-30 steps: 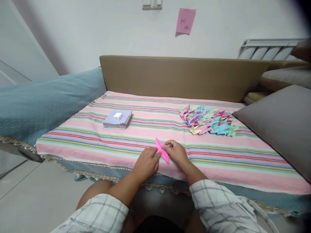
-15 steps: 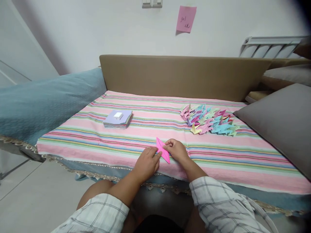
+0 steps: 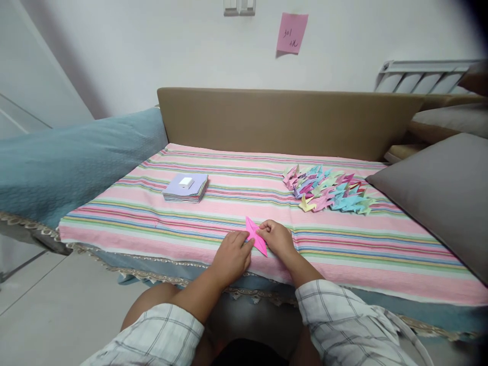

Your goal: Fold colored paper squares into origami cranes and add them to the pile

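A bright pink piece of folded origami paper [image 3: 260, 245], long and diamond-shaped, lies on the striped cloth [image 3: 133, 223] near the front edge. My left hand [image 3: 233, 254] is closed on its left side, fingertips and thumb pressing the paper. From the right, my right hand [image 3: 277, 238] pinches the paper's right edge between thumb and forefinger. The fingers cover part of the paper's middle, while its two pointed ends show.
Several folded paper cranes [image 3: 324, 193] in mixed colours are grouped behind to the right. A stack of square paper [image 3: 194, 192] with a small white block [image 3: 186, 182] on top lies to the left. A grey cushion [image 3: 442, 188] borders the right side.
The paper's right edge seems slightly more folded inward, making it a bit narrower. Both hands stay in nearly the same place, and the view has shifted slightly.
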{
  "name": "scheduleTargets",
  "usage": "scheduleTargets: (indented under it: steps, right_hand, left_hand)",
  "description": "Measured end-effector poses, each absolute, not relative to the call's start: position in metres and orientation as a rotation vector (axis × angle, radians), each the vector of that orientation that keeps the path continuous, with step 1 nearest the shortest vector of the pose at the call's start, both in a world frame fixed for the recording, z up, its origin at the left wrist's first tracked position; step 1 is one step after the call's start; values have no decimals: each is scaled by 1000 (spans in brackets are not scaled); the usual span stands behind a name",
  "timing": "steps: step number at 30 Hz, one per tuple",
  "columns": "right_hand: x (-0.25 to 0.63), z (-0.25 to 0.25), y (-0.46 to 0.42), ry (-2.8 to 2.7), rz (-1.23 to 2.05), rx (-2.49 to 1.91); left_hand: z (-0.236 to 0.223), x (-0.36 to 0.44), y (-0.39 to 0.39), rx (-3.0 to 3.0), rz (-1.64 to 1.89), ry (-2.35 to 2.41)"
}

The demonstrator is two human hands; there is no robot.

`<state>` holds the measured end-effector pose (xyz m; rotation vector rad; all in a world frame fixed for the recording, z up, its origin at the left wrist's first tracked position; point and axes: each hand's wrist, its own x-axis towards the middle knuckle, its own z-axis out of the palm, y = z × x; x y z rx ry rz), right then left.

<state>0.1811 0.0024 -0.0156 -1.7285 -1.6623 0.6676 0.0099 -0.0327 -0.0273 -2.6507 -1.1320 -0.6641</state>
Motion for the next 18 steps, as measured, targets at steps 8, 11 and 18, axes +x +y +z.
scheduleTargets:
  steps: [8, 11, 18]
  right_hand:
    - [180, -13, 1, -1684, 632, -1745]
    - [179, -14, 0, -1689, 614, -1737]
    - [179, -16, -1, -1718, 559, -1739]
  left_hand:
    - [-26, 11, -34, -2673, -626, -1147]
    - [-27, 12, -33, -2667, -603, -1147]
    - [-30, 13, -28, -2735, -658, -1076]
